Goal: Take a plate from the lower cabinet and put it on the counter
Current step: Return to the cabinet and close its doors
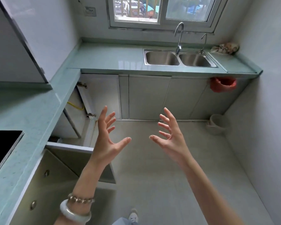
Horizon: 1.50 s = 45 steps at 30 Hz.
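Observation:
My left hand (107,137) and my right hand (170,135) are raised in front of me over the floor, palms facing each other, fingers spread, holding nothing. The pale green counter (104,57) runs along the left and across the back under the window. To the left of my left hand a lower cabinet (81,111) stands open, its door (81,161) swung out toward me. Inside I see pipes and a yellow hose. No plate is in view.
A double steel sink (178,58) with two taps sits in the back counter. A black hob (2,145) is set in the left counter. A red bag (222,84) hangs under the counter's right end, and a pale bucket (216,124) stands on the floor by the right wall.

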Tool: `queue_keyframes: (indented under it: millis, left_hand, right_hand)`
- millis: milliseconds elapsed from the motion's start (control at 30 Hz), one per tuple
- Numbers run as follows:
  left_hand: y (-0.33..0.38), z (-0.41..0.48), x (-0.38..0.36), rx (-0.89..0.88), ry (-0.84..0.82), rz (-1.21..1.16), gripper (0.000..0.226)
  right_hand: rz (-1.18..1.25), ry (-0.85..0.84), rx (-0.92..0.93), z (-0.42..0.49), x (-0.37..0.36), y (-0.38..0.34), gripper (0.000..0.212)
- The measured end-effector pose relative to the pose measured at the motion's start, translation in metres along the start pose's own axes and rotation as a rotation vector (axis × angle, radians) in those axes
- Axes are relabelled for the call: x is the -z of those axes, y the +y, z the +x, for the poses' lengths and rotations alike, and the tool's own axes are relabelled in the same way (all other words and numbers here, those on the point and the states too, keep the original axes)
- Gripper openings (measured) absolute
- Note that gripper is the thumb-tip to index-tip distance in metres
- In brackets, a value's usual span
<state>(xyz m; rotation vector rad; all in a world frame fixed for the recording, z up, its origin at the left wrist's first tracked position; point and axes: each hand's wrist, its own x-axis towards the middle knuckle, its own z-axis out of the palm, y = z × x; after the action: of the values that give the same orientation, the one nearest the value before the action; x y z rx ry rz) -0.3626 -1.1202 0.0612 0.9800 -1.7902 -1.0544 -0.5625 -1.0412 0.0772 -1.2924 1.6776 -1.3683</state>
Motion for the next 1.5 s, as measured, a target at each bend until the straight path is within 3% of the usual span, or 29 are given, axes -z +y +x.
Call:
queue_keyframes:
  millis: [300,833,1133,1500]
  left_hand:
    - [-0.028,0.087,-0.029,0.079,0.009,0.031,0.114]
    - [-0.059,0.281,-0.114,0.285,0.497,0.070,0.113]
    - [-0.080,0.311,-0.104,0.409,0.754,0.155,0.113]
    - [-0.139,0.392,-0.052,0.398,0.895,0.162,0.114]
  right_hand:
    - [0.019,-0.045,-0.036,0.111,0.016,0.031,0.094]
    - [0.038,-0.473,0.072,0.400,0.047,0.085,0.092]
    - [0.047,-0.746,0.124,0.483,-0.012,0.092,0.091]
    - [0.017,-0.877,0.216,0.577,-0.101,0.076,0.089]
